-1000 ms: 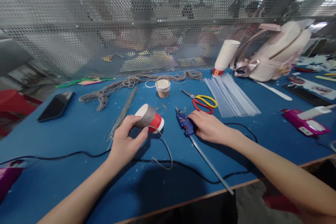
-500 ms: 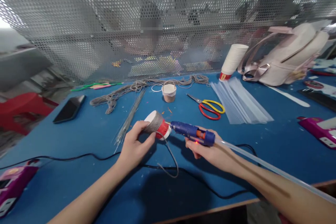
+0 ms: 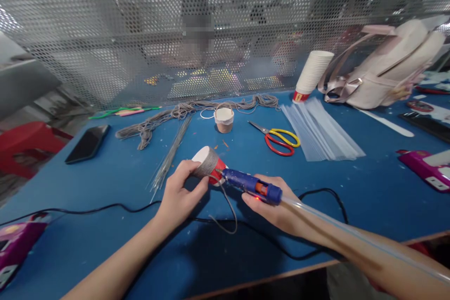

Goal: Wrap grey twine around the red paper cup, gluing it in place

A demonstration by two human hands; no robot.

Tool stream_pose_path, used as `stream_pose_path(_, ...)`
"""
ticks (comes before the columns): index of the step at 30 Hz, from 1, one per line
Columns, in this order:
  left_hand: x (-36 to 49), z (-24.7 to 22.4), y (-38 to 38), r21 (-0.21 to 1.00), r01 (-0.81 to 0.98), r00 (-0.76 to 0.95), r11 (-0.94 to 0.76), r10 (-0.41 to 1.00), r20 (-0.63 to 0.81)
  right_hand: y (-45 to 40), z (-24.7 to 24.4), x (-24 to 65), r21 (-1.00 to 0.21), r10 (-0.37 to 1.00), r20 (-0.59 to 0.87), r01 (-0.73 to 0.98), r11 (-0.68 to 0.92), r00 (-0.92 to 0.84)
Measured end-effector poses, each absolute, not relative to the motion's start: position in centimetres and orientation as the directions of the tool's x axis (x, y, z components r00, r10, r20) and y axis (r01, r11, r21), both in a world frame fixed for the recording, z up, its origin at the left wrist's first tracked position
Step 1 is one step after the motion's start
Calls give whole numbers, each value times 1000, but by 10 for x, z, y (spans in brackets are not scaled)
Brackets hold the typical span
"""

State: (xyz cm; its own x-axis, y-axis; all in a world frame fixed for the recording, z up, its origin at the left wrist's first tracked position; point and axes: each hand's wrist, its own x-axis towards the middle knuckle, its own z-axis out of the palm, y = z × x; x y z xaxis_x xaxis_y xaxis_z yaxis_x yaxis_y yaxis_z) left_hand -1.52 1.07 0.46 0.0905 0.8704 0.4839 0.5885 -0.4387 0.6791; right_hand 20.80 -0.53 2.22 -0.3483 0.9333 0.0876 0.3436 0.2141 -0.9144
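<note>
My left hand is closed around a paper cup, tilted on its side with its white end up and to the left. Grey cord is wound round part of the cup, and the rest of its wall is red. A loose tail of the cord hangs down from it to the table. In my right hand is a blue glue gun with a small red light lit. Its nozzle meets the red wall beside the wound cord. A long clear glue stick sticks out of its back.
Behind the cup stand a small wrapped cup and scissors. Grey cord bundles, thin wires and a phone lie left. Clear strips, stacked cups and a backpack are right. A black cable crosses the front.
The glue gun has moved left and slightly down, its nozzle now farther over the cup's red wall. My left hand keeps hold of the cup. The view has shifted slightly.
</note>
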Motion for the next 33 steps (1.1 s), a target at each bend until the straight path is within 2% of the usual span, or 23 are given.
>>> stream_pose_path(3, -15, 6, 10, 689, 588, 73, -423, 877, 476, -6, 21, 207, -903, 925, 119, 348, 253, -362)
stream_pose_path(9, -12, 10, 9, 698, 589, 65, -407, 885, 461, -6, 11, 207, -840, 876, 273, 345, 418, -398)
stream_pose_path(16, -15, 5, 9, 687, 595, 72, -418, 879, 472, -6, 8, 206, -836, 897, 289, 369, 407, -336)
stream_pose_path(23, -13, 9, 9, 675, 606, 80, -420, 877, 473, -8, 6, 207, -804, 851, 329, 351, 480, -408)
stream_pose_path(28, -13, 9, 8, 700, 597, 59, -392, 892, 449, -6, 6, 208, -792, 884, 313, 418, 445, -348)
stream_pose_path(33, -13, 9, 8, 691, 593, 67, -412, 881, 468, -8, 9, 207, -793, 863, 285, 403, 457, -416)
